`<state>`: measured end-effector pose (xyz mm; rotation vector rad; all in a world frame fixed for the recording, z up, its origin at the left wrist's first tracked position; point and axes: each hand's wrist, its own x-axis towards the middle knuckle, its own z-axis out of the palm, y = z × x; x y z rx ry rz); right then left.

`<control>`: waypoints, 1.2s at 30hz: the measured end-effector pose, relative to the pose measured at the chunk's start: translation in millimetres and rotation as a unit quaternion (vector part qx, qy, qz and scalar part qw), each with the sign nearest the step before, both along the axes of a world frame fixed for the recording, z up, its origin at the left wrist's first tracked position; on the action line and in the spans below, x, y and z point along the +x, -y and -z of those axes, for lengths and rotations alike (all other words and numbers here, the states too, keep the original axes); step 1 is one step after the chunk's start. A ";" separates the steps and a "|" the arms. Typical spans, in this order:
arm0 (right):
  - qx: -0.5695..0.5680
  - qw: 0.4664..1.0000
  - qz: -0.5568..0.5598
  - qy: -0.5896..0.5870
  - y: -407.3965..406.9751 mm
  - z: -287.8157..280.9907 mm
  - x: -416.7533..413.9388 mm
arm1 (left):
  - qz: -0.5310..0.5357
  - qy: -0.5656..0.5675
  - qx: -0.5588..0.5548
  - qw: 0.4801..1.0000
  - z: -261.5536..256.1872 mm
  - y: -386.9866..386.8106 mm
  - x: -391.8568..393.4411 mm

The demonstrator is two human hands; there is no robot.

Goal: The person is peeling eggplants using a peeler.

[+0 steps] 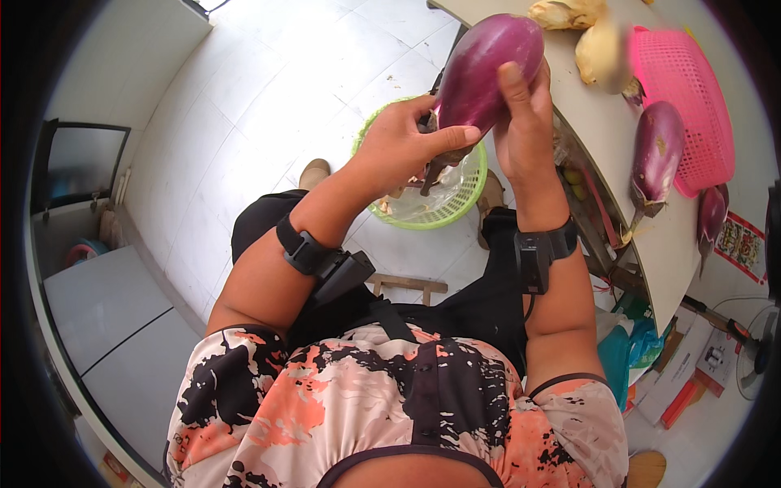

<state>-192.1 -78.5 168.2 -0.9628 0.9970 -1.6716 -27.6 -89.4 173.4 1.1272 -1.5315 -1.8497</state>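
Note:
Both of my hands hold one large purple eggplant over a green plastic basket. My left hand grips its lower, stem end, with the thumb across the skin near the brown cap. Against the right side of the eggplant lies my right hand, its thumb on the front and its other fingers mostly hidden behind. The dark stem points down toward the basket. Inside, a clear plastic liner holds some scraps, partly covered by my left hand and the stem.
On the pale table at right are a pink mesh basket, an eggplant, a smaller eggplant and pale yellow vegetables. Bags and boxes sit below. A grey cabinet stands left.

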 end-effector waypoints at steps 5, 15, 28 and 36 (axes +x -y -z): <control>0.039 0.986 -0.034 -0.159 -0.9 9.1 9.8 | -0.065 0.020 -0.038 0.997 13.5 1.4 2.5; 0.029 0.993 -0.096 0.065 -8.9 2.3 9.8 | -0.114 -0.037 -0.017 0.993 12.7 30.6 16.0; 0.188 0.887 -0.265 0.328 -14.2 13.7 31.4 | -0.122 -0.232 0.077 0.962 6.0 41.2 28.3; 0.158 0.914 -0.244 0.284 -15.5 17.7 31.8 | -0.110 -0.203 0.022 0.973 4.4 43.8 29.3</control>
